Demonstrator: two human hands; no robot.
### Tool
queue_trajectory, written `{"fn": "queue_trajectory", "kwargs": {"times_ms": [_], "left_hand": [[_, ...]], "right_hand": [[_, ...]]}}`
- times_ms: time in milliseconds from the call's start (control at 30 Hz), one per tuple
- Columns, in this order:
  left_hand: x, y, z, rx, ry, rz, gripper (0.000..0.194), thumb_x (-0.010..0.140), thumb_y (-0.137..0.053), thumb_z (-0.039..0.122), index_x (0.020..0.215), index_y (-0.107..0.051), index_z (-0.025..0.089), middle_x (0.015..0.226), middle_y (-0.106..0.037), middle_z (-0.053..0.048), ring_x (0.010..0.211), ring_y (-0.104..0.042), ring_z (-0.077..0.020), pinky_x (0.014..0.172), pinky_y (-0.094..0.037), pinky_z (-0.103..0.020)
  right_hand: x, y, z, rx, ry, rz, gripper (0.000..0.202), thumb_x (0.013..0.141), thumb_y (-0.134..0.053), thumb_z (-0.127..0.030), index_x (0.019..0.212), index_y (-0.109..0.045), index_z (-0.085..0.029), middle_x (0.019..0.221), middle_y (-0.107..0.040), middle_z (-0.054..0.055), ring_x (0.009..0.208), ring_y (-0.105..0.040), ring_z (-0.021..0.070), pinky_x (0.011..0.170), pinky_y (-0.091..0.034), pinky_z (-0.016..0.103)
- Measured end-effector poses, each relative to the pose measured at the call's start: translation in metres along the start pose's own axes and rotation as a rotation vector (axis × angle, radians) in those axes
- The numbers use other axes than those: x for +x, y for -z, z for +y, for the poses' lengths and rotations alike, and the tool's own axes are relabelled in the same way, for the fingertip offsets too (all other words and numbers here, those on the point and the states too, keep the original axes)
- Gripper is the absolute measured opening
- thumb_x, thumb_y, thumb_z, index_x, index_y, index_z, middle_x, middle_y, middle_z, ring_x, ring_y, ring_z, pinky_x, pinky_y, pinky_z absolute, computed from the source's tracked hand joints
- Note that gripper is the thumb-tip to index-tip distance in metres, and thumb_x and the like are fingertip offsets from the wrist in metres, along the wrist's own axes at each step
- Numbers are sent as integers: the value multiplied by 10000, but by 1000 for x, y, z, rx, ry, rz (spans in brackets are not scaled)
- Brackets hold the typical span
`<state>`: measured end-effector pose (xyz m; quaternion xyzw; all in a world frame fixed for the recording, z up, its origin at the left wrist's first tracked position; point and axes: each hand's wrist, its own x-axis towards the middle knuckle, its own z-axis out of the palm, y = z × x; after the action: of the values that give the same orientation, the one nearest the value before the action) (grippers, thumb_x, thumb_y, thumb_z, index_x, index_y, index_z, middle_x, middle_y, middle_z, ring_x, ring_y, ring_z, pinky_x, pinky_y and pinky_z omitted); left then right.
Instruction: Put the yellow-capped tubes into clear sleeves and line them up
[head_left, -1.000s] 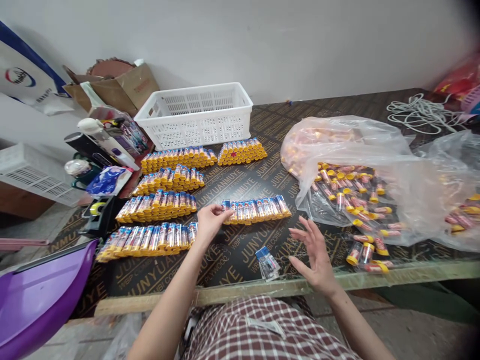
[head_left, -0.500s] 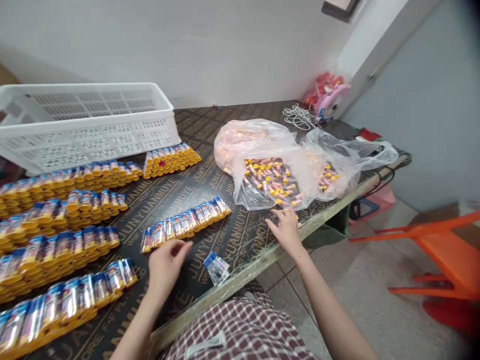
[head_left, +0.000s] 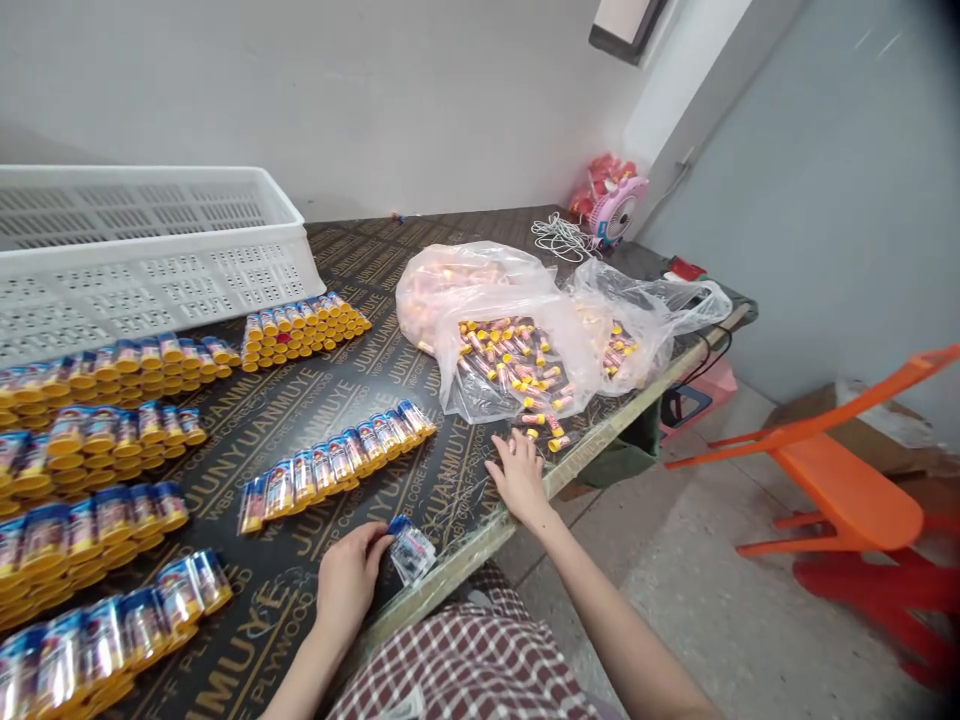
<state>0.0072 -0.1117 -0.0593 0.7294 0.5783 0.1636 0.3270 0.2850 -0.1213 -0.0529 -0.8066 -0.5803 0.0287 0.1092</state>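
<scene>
My left hand [head_left: 349, 575] is at the table's front edge, thumb and forefinger closed on the blue end of a small pile of flat clear printed sleeves [head_left: 412, 556]. My right hand [head_left: 520, 482] rests palm down with its fingers spread, just in front of several loose small pink tubes with yellow caps [head_left: 556, 442]. More of these tubes spill from the mouth of a clear plastic bag [head_left: 480, 400]. Left of the bag lies a row of blue-and-yellow wrapped tubes [head_left: 341, 462].
Stacked rows of wrapped tubes [head_left: 112, 635] fill the left side, below a white plastic crate [head_left: 165, 290]. A second plastic bag [head_left: 645, 340], a white cord [head_left: 562, 238] and a pink fan [head_left: 619, 212] lie farther right. An orange chair [head_left: 847, 490] stands beyond the table.
My left hand has moved from beside the wrapped row to the clear sleeves and taken hold of their blue end. My right hand has spread beside the loose tubes. The view has shifted right.
</scene>
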Motion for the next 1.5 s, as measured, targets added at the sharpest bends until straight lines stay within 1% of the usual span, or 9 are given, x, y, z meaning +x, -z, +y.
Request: {"fn": "queue_trajectory", "kwargs": {"times_ms": [133, 267, 467, 600, 800, 933, 1067, 1233, 1500], "left_hand": [[-3, 2, 6, 42, 28, 26, 198, 811, -487, 357, 738, -600, 212, 686, -658, -11, 661, -603, -189, 634, -398, -275], [-3, 6, 9, -76, -4, 94, 204, 738, -581, 366, 626, -577, 196, 638, -602, -9, 613, -559, -167, 602, -396, -264], [0, 18, 18, -820, 267, 6, 321, 593, -721, 405, 616, -502, 173, 555, -561, 33, 532, -554, -121, 572, -463, -243], [3, 27, 29, -1187, 417, 10, 380, 500, -807, 288, 689, -500, 168, 556, -606, 38, 506, -580, -99, 581, -497, -228], [10, 31, 35, -1372, 478, 107, 377, 465, -843, 229, 767, -657, 101, 682, -683, -40, 551, -604, -90, 558, -499, -187], [11, 34, 35, -1456, 515, 203, 325, 482, -845, 296, 684, -674, 107, 663, -677, -34, 542, -597, -90, 550, -510, -199], [10, 42, 32, -1485, 526, 322, 342, 461, -858, 311, 662, -673, 104, 651, -674, -30, 538, -595, -89, 539, -502, -195], [10, 49, 25, -1478, 535, 431, 356, 488, -847, 357, 655, -657, 106, 596, -649, -21, 543, -607, -108, 538, -488, -208], [8, 45, 27, -1366, 424, 423, 370, 569, -788, 440, 675, -657, 110, 645, -644, -18, 601, -594, -113, 595, -504, -228]], "right_hand": [[-4, -6, -25, 129, 118, -45, 389, 893, -436, -263, 1278, -489, -252, 1411, -337, 147, 1287, -324, 301, 958, -361, 481], [7, 6, -17, 257, 198, -98, 473, 810, -365, -67, 1237, -516, -206, 1357, -392, 131, 1249, -394, 236, 964, -385, 422], [16, 33, 26, 340, 370, -284, 418, 600, -546, -27, 950, -667, -220, 990, -606, 40, 969, -559, 208, 882, -423, 340], [14, 31, 30, 375, 401, -339, 168, 643, -620, -113, 785, -670, -188, 888, -623, 53, 879, -576, 222, 815, -440, 353], [1, 19, -18, 697, 306, -340, 187, 784, -604, -329, 903, -631, -187, 835, -678, 34, 724, -624, 188, 662, -491, 303], [-18, 22, -58, 954, 211, -173, 262, 772, -647, -365, 970, -628, -194, 910, -674, 61, 765, -634, 194, 670, -521, 311], [-34, 33, -85, 1028, 291, -68, 264, 840, -570, -304, 1087, -622, -228, 1042, -614, 80, 912, -611, 204, 716, -535, 314], [-43, 41, -101, 982, 401, 7, 301, 854, -550, -228, 1144, -614, -272, 1028, -596, 67, 796, -611, 172, 695, -542, 318], [-45, 38, -108, 935, 502, -29, 330, 846, -545, -189, 1159, -621, -261, 981, -594, 64, 730, -608, 152, 692, -549, 305]]}}
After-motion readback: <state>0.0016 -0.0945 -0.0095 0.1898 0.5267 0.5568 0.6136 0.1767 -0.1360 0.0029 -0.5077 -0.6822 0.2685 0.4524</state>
